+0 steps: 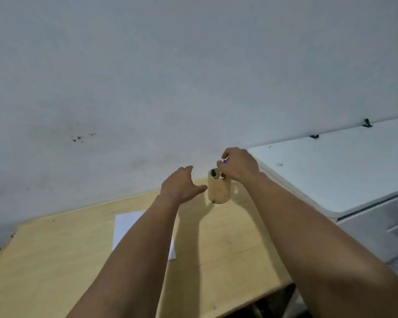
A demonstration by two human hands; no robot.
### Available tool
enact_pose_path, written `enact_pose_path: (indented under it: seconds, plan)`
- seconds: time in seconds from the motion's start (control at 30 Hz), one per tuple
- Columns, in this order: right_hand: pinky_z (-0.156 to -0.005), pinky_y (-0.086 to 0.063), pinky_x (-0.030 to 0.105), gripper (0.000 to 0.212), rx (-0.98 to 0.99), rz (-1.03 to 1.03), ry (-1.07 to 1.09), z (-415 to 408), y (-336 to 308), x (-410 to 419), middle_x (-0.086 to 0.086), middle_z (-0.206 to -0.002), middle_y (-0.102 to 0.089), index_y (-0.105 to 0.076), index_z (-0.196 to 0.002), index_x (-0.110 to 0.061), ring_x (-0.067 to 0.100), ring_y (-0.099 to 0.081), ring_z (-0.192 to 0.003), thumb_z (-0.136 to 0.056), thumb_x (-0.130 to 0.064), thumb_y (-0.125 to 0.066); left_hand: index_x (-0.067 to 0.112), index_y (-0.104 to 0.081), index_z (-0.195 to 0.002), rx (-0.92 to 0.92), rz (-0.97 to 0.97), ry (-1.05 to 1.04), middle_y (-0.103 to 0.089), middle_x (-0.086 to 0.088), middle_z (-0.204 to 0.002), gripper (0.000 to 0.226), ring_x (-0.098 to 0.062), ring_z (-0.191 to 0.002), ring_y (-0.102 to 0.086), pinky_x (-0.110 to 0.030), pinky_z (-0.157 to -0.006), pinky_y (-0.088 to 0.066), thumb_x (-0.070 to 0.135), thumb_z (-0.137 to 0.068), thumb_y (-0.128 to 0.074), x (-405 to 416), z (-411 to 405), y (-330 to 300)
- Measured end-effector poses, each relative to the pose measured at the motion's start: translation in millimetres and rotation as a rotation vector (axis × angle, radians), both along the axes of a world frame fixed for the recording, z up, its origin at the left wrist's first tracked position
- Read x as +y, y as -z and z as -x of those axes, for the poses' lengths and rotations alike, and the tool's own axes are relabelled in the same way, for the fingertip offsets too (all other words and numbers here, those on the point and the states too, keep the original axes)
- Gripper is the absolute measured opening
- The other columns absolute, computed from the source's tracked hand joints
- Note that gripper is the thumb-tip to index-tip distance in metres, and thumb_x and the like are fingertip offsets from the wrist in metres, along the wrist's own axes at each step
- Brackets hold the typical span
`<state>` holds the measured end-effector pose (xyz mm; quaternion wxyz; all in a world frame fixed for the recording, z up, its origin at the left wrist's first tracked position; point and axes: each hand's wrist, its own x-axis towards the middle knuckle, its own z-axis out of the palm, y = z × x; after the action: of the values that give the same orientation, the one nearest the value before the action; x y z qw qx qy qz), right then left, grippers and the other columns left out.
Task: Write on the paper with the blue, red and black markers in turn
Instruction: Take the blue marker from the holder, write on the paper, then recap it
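A wooden pen holder [218, 190] stands at the far edge of the table [55, 260]. My right hand [238, 165] is over its mouth, fingers pinched on the blue marker [224, 161], of which only the top end shows. A black marker [213, 173] and a bit of a red one [222, 174] sit inside the holder. My left hand [180, 185] is open just left of the holder, fingertips nearly touching its side. A white sheet of paper [126, 226] lies on the table, partly hidden under my left forearm.
A white wall rises directly behind the table. A white chest-like appliance [345, 171] stands close on the right, level with the holder. The table's front edge runs at the lower right, with dark space below it.
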<state>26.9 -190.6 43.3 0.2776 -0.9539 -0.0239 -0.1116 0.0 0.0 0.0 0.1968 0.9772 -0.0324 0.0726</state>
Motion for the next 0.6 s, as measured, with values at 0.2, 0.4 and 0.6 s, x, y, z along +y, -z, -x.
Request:
enact_pose_path:
  seconds: [0.2, 0.4, 0.6]
  plan:
    - [-0.080, -0.048, 0.033, 0.047, 0.096, -0.244, 0.144, -30, 23, -8, 0.000, -0.113, -0.079, -0.060, -0.137, -0.018, 0.025, -0.069, -0.110, -0.093, -0.032, -0.065, 0.019, -0.027, -0.160, 0.178, 0.309, 0.028, -0.046, 0.004, -0.156, 0.108, -0.023, -0.146, -0.042, -0.035, -0.104, -0.042, 0.051, -0.073, -0.083, -35, -38, 36]
    - [-0.066, -0.046, 0.032, 0.011, 0.243, -0.262, 0.128, -57, 28, -9, 0.013, -0.083, -0.074, -0.075, -0.085, -0.003, 0.023, -0.058, -0.071, -0.081, -0.012, -0.070, 0.033, -0.050, -0.133, 0.123, 0.670, 0.064, -0.066, 0.019, -0.119, 0.084, -0.012, -0.111, -0.065, -0.036, -0.093, -0.054, 0.041, -0.062, -0.094, -55, -56, 63]
    - [-0.061, -0.039, 0.032, 0.014, 0.243, -0.270, 0.139, -63, 31, -9, 0.009, -0.071, -0.056, -0.061, -0.073, -0.012, 0.024, -0.048, -0.064, -0.080, -0.007, -0.073, 0.032, -0.054, -0.126, 0.086, 0.718, 0.064, -0.070, 0.016, -0.114, 0.079, -0.013, -0.105, -0.069, -0.039, -0.090, -0.057, 0.043, -0.058, -0.093, -58, -61, 71]
